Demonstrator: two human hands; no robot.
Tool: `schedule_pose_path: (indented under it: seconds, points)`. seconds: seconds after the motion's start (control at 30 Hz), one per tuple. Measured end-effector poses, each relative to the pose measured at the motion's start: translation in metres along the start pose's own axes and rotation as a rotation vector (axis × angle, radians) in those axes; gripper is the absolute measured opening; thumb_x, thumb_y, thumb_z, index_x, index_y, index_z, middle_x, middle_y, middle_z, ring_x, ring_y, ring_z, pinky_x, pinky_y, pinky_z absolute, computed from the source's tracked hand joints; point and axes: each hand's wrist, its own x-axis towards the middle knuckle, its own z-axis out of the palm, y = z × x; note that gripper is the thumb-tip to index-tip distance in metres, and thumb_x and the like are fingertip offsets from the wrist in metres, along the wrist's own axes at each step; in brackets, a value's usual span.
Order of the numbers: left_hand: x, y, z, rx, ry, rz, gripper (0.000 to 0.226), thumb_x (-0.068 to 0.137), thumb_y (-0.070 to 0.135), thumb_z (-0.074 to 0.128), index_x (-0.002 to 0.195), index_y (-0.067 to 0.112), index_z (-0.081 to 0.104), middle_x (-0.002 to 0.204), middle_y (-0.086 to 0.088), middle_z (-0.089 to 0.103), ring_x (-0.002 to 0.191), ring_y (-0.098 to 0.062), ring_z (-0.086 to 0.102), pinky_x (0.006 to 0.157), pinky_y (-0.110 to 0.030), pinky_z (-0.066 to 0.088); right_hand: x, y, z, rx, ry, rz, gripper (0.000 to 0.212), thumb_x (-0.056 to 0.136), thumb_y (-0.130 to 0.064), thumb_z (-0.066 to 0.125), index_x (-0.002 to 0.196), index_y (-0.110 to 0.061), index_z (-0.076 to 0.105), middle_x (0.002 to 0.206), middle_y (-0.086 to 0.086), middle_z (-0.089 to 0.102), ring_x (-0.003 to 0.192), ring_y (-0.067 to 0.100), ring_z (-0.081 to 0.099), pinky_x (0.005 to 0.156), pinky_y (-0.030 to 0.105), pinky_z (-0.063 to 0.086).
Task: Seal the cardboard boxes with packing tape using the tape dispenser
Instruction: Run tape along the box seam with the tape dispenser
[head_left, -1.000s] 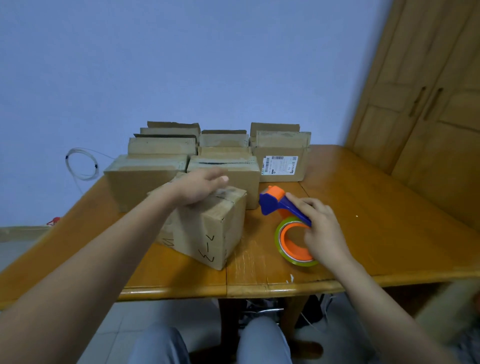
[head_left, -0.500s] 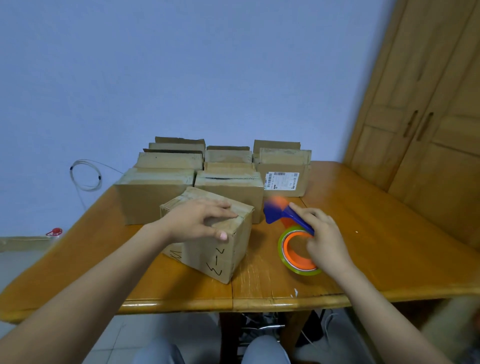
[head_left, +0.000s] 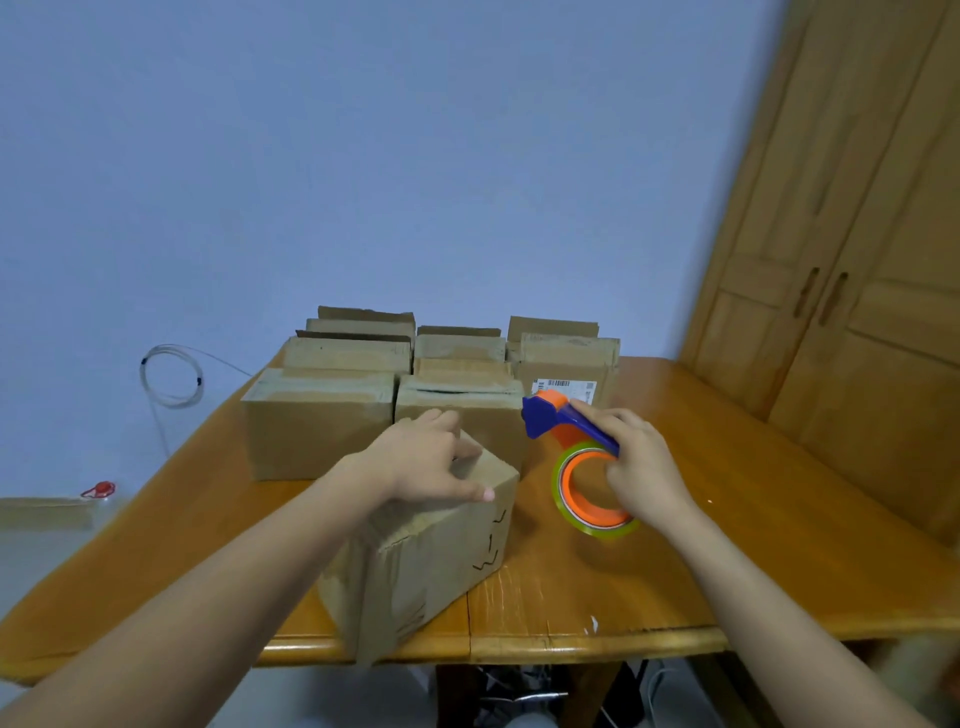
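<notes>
At the front edge of the table (head_left: 727, 493), the left hand (head_left: 421, 462) lies spread on top of the nearest cardboard box (head_left: 431, 566). Just beside it, the right hand (head_left: 639, 467) curls round the tape dispenser (head_left: 550, 415). Behind them are more boxes (head_left: 317, 421), a blue wall (head_left: 415, 156) and wooden doors (head_left: 857, 312).

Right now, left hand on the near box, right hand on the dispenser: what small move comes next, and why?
Probably lift the tape dispenser over onto the top of the near box. The right hand grips it beside the box, while the left hand rests on top, steadying it.
</notes>
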Motion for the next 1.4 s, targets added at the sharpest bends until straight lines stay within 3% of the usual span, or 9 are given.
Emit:
schedule_pose_path:
  seconds: [0.07,0.17,0.3,0.53,0.73,0.87,1.0,1.13,1.4]
  points:
    - [-0.002,-0.011,0.004,-0.036,-0.124,0.057,0.093,0.076,0.084,0.029,0.152,0.030,0.024,0.137,-0.002,0.031,0.130,-0.021,0.024,0.107,-0.040,0.017,0.003,-0.001,0.001,0.006,-0.013,-0.005,0.073,0.085,0.009,0.056,0.142,-0.034,0.040,0.125,0.000,0.053,0.112,0.021,0.045,0.085,0.031,0.047]
    - [-0.007,-0.022,0.014,-0.110,-0.233,0.072,0.094,0.078,0.084,0.025,0.154,0.035,-0.003,0.161,0.009,-0.010,0.148,-0.017,-0.013,0.116,-0.053,-0.011,0.006,-0.003,0.004,0.019,-0.020,-0.023,0.073,0.085,0.009,0.056,0.141,-0.034,0.041,0.123,0.000,0.054,0.111,0.021,0.046,0.083,0.029,0.046]
    - [-0.011,-0.015,0.020,-0.167,-0.167,0.002,0.082,0.090,0.071,0.034,0.153,0.035,-0.004,0.160,0.008,-0.014,0.148,-0.017,-0.013,0.119,-0.048,-0.003,0.010,-0.004,0.009,0.036,-0.050,-0.038,0.072,0.084,0.010,0.056,0.141,-0.033,0.042,0.121,-0.001,0.054,0.111,0.019,0.046,0.083,0.028,0.044]
    - [0.006,0.038,0.023,-0.235,-0.082,-0.444,0.091,0.086,0.078,0.025,0.155,0.024,0.002,0.162,-0.004,-0.010,0.146,-0.037,-0.013,0.108,-0.072,-0.006,0.025,-0.007,0.013,0.033,-0.022,-0.052,0.073,0.084,0.011,0.056,0.141,-0.033,0.041,0.120,0.001,0.055,0.109,0.019,0.046,0.080,0.026,0.042]
    - [0.020,0.046,0.010,-0.374,-0.113,-0.565,0.086,0.088,0.074,0.031,0.155,0.021,0.014,0.162,-0.012,0.001,0.146,-0.042,-0.004,0.106,-0.075,0.000,0.033,-0.008,-0.001,0.065,-0.079,-0.125,0.074,0.081,0.016,0.056,0.138,-0.029,0.047,0.122,0.002,0.058,0.109,0.022,0.050,0.081,0.030,0.046]
    - [0.009,0.019,-0.013,-0.401,0.100,-0.409,0.065,0.091,0.059,0.047,0.140,0.017,0.042,0.147,-0.009,0.041,0.137,-0.032,0.034,0.111,-0.062,0.024,0.036,-0.007,-0.019,0.208,-0.142,-0.146,0.084,0.075,0.023,0.052,0.127,-0.045,0.050,0.114,-0.014,0.061,0.103,0.009,0.057,0.077,0.016,0.046]
    - [0.001,0.004,-0.028,-0.654,0.516,-0.084,0.069,0.088,0.046,0.063,0.146,0.021,0.037,0.149,0.003,0.041,0.136,-0.013,0.037,0.109,-0.030,0.031,0.034,-0.016,-0.031,0.472,-0.240,0.032,0.077,0.073,0.025,0.050,0.107,-0.043,0.063,0.082,-0.012,0.069,0.071,0.011,0.060,0.063,0.026,0.045]
    - [0.005,0.016,-0.030,-0.774,0.707,0.054,0.058,0.085,0.034,0.071,0.138,0.021,0.051,0.139,0.006,0.052,0.128,-0.006,0.044,0.107,-0.025,0.035,0.025,-0.030,-0.030,0.686,-0.319,0.143,0.047,0.065,0.008,0.063,0.098,-0.025,0.069,0.067,0.003,0.063,0.059,0.020,0.054,0.056,0.030,0.043]
    - [0.015,0.017,-0.021,-0.771,0.881,0.164,0.029,0.083,0.023,0.070,0.110,0.011,0.071,0.108,0.001,0.070,0.102,-0.008,0.061,0.090,-0.028,0.051,0.020,-0.040,-0.026,0.827,-0.317,0.271,0.055,0.073,0.020,0.058,0.109,-0.021,0.065,0.080,0.011,0.069,0.070,0.023,0.066,0.059,0.029,0.053]
